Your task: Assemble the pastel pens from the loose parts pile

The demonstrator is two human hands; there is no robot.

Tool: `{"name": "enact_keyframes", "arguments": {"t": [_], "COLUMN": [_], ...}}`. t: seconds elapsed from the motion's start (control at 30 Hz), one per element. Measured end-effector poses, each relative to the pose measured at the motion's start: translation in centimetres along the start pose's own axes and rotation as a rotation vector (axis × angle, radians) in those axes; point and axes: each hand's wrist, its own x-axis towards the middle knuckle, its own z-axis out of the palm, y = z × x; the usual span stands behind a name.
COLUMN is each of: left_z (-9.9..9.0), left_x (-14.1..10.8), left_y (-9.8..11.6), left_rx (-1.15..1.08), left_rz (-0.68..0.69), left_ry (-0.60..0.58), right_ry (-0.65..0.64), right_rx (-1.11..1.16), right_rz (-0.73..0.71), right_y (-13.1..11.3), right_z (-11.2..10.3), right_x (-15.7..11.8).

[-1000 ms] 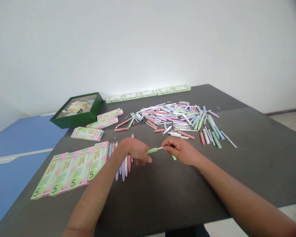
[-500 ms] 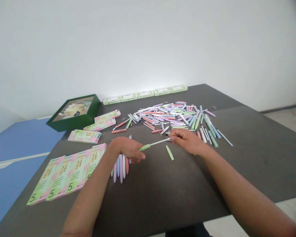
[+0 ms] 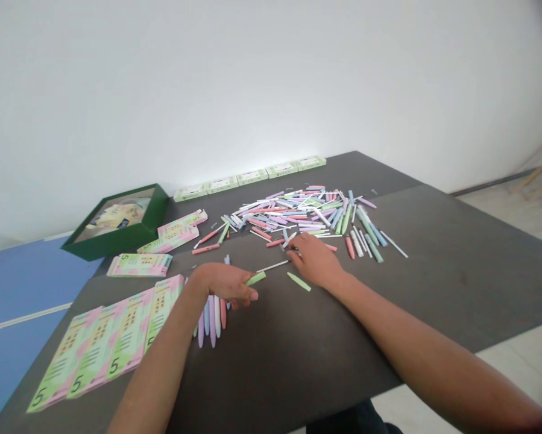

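while left hand (image 3: 225,284) grip pinches green pen barrel (image 3: 256,278) | right hand (image 3: 313,260) at pen pile (image 3: 298,217), grip unclear

A green pen barrel (image 3: 255,278) is showing smooth, faintly glossy plastic, and a thin white plastic rod (image 3: 273,266) is catching the light just beside it. The heaped pastel pen parts (image 3: 307,216) are looking like the same smooth plastic. The desk (image 3: 451,283) is presenting a matt, dark top, while the printed paper sleeves (image 3: 130,343) near its left edge are looking flat and smooth.
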Motion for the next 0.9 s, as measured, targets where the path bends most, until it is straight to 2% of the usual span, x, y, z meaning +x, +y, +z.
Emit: {"name": "enact_keyframes", "arguments": {"t": [0.03,0.1,0.2,0.33,0.47,0.53,0.57,0.67,0.77,0.9], "left_z": [0.0,0.1,0.2,0.1,-0.8,-1.2,-1.4,-1.5,-1.2,-0.9], "left_x": [0.0,0.3,1.0,1.7,0.5,-0.6,-1.1,-1.7,-1.3,-0.5], "left_y": [0.2,0.8,1.8,2.5,1.5,0.4,-0.2,-1.3,-1.3,-0.7], "left_rx": [0.02,0.076,0.166,0.221,0.274,0.36,0.38,0.357,0.321,0.276], "left_rz": [-0.002,-0.015,-0.045,-0.036,0.018,0.101,0.087,0.041,0.032,0.023], "left_ry": [0.002,0.004,0.006,0.005,0.07,0.211,0.243,0.173,0.124,0.102], "right_ry": [0.02,-0.025,-0.197,-0.352,-0.351,-0.34,-0.35,-0.431,-0.488,-0.411], "right_rx": [0.087,0.315,0.653,1.023,1.294,1.467,1.568,1.843,1.939,1.826], "right_rz": [0.005,-0.007,-0.021,0.115,0.301,0.44,0.503,0.603,0.574,0.466], "right_y": [-0.3,-1.1,-2.6,-4.0,-3.7,-3.0,-2.5,-1.1,0.0,0.9], "right_z": [-0.3,-0.4,0.5,2.5,3.2,3.0,2.9,2.6,2.7,3.2], "right_x": [0.0,-0.1,-0.6,-0.9,-0.6,-0.4,-0.4,-0.1,0.1,0.4]}}
